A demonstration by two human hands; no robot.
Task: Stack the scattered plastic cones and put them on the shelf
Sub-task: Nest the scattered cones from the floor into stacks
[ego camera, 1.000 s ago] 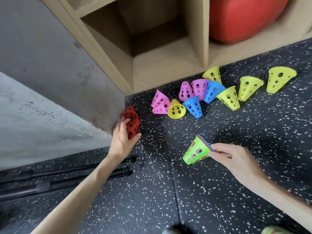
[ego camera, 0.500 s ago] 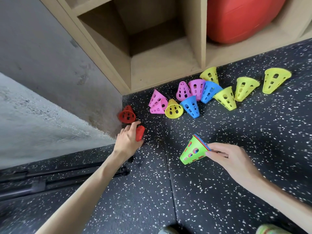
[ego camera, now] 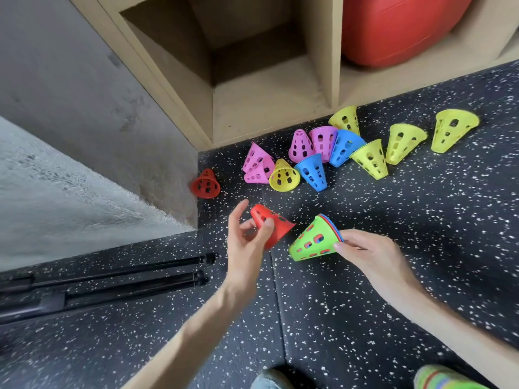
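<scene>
Red cone (ego camera: 271, 226) getting pinched in the left hand (ego camera: 247, 242), right hand (ego camera: 370, 255) gripping the green-topped stack (ego camera: 314, 242) by its rim just beside it, another red cone (ego camera: 205, 184) sitting a bit beyond the left fingers

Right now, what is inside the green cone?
Other cones are nested inside the green cone: red and blue show through its holes and at its rim. Their number is hidden.

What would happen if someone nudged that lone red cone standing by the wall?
The red cone by the wall stands upright on its wide rim, so a light nudge would probably slide it, not tip it. Its thin, hole-riddled plastic suggests it is very light. If knocked over, it would likely roll in a curve, like the cones lying on the floor nearby.
</scene>
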